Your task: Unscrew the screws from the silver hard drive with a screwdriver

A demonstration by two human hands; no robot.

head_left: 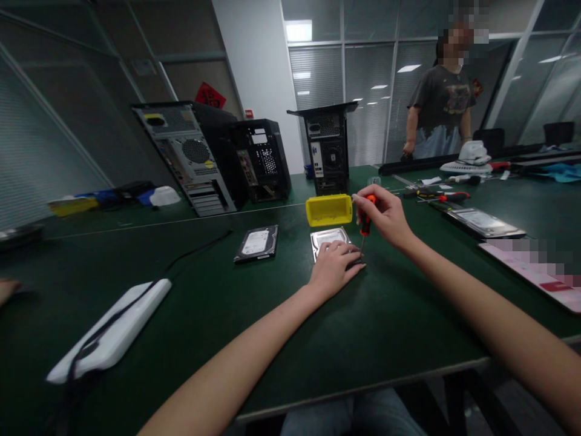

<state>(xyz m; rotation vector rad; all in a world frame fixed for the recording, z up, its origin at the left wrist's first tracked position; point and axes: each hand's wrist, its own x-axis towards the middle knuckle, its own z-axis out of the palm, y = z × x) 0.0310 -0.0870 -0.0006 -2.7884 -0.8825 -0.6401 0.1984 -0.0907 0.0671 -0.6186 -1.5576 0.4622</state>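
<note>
A silver hard drive (pixel 327 237) lies on the green table (pixel 218 303) in front of me. My left hand (pixel 334 265) rests flat on its near part, fingers stretched out, pressing it down. My right hand (pixel 382 213) is closed round the red handle of a small screwdriver (pixel 365 225), held upright with its tip down at the drive's right near corner. Just behind the drive stands a yellow plastic bin (pixel 329 209).
A second hard drive (pixel 256 243) lies to the left, a third (pixel 483 222) to the right. Three computer towers (pixel 200 157) stand at the back. A white device with a black cable (pixel 113 330) lies near left. Another person (pixel 440 103) stands at the far right by scattered tools (pixel 447 196).
</note>
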